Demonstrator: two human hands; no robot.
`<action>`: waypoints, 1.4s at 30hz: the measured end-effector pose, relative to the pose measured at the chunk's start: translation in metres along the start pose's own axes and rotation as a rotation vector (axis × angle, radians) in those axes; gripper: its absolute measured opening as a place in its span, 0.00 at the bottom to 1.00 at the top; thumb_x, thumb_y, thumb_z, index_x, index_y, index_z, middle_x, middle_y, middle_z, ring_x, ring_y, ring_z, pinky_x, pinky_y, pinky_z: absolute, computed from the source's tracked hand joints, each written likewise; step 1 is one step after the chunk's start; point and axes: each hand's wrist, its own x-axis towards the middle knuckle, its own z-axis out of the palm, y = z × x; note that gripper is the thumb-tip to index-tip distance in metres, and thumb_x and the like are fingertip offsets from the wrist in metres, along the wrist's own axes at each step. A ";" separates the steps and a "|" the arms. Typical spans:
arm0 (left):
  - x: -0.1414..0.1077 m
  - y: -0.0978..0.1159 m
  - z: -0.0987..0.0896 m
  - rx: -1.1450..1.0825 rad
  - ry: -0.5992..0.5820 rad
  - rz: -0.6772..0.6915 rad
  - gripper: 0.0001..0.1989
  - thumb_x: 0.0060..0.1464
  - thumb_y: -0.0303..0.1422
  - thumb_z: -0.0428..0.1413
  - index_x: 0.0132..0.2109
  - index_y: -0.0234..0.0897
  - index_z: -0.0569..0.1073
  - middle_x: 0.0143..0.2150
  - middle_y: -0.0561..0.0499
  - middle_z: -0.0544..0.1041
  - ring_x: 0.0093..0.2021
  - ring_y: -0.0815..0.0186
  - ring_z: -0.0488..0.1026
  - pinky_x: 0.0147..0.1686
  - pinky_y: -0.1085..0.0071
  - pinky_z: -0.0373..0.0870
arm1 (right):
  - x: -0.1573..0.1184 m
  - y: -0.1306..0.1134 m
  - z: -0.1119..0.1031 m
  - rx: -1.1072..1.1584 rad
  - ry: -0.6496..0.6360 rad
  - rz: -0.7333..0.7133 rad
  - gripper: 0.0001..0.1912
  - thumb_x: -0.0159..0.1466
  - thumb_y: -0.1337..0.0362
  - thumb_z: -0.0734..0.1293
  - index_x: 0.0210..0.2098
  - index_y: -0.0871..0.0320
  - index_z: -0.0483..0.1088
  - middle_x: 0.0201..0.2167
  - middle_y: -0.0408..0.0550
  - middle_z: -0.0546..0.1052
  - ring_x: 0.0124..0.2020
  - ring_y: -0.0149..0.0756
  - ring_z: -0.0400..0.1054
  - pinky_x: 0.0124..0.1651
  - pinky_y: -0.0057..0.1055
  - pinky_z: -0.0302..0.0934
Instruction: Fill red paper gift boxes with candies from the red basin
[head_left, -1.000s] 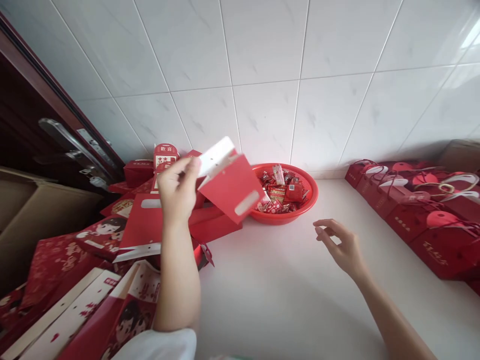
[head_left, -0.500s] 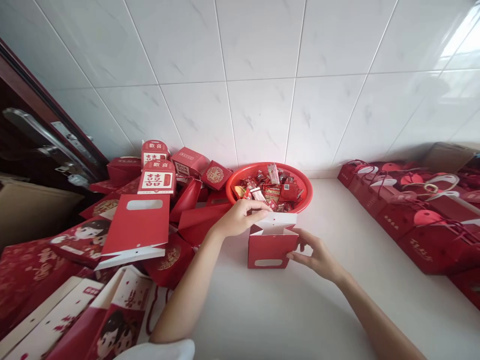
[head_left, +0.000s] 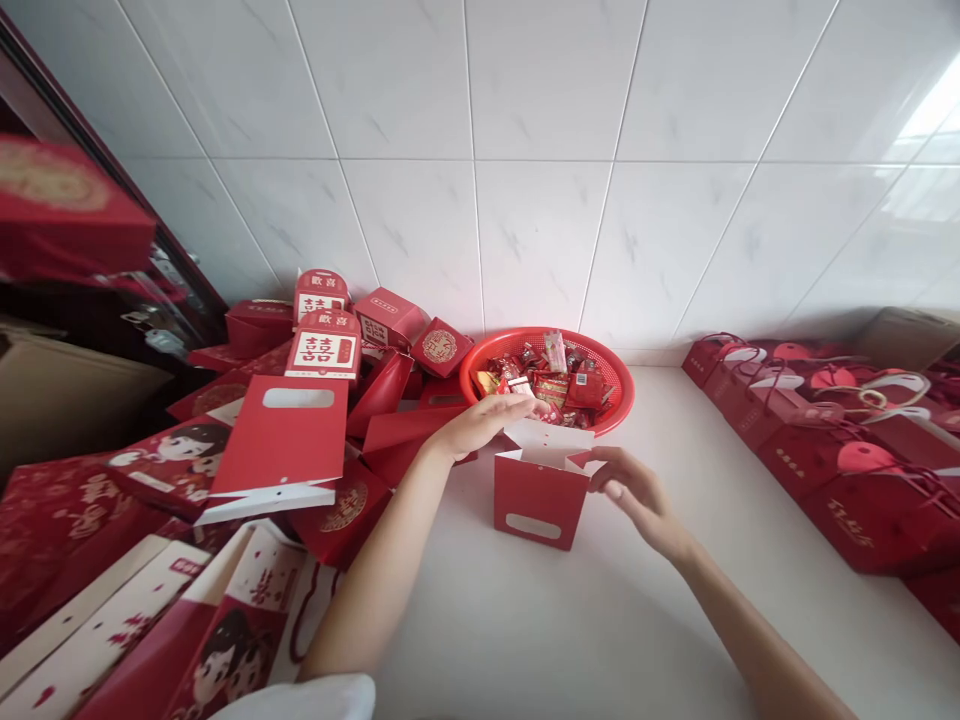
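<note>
A red paper gift box [head_left: 540, 502] stands upright on the white table with its top flaps raised and a pale oval cut-out low on its front. My left hand [head_left: 484, 425] is stretched out at the box's back left, fingers extended by the rear flap; its fingertips reach in front of the candy basket's near rim. My right hand [head_left: 641, 500] is at the box's right side, fingers bent against the side flap and thumb apart from the front panel. Behind the box, a red plastic basket [head_left: 628, 395] holds wrapped candies [head_left: 553, 388].
Folded and assembled red boxes [head_left: 300, 430] are piled on the left, with paper bags [head_left: 247, 610] nearer me. Red gift bags with cord handles [head_left: 810, 470] line the right side. At upper left hangs a blurred red box [head_left: 67, 215]. A tiled wall [head_left: 540, 240] rises behind.
The gift box has turned slightly, and my right thumb has come off its front edge. My left fingers have straightened from the rear flap. A blurred red box has entered at upper left.
</note>
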 end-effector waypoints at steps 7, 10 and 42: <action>0.047 -0.007 -0.006 0.266 0.154 -0.067 0.15 0.55 0.38 0.62 0.48 0.36 0.81 0.46 0.45 0.83 0.50 0.56 0.78 0.55 0.61 0.69 | 0.072 -0.003 -0.027 -0.216 0.218 0.003 0.14 0.64 0.51 0.67 0.36 0.56 0.75 0.35 0.50 0.80 0.30 0.39 0.74 0.36 0.36 0.69; 0.065 -0.007 -0.014 0.166 -0.066 -0.105 0.15 0.52 0.35 0.64 0.47 0.36 0.81 0.46 0.44 0.84 0.51 0.56 0.78 0.54 0.62 0.71 | 0.109 0.005 -0.029 -0.345 0.163 0.054 0.09 0.62 0.58 0.67 0.34 0.56 0.75 0.33 0.48 0.81 0.32 0.39 0.75 0.37 0.35 0.70; 0.137 -0.031 -0.015 1.185 0.074 -0.328 0.21 0.46 0.27 0.62 0.50 0.38 0.78 0.54 0.36 0.79 0.60 0.41 0.70 0.58 0.51 0.65 | 0.165 0.040 -0.022 -0.649 0.232 0.269 0.09 0.59 0.68 0.64 0.34 0.55 0.77 0.31 0.46 0.80 0.32 0.38 0.73 0.33 0.30 0.61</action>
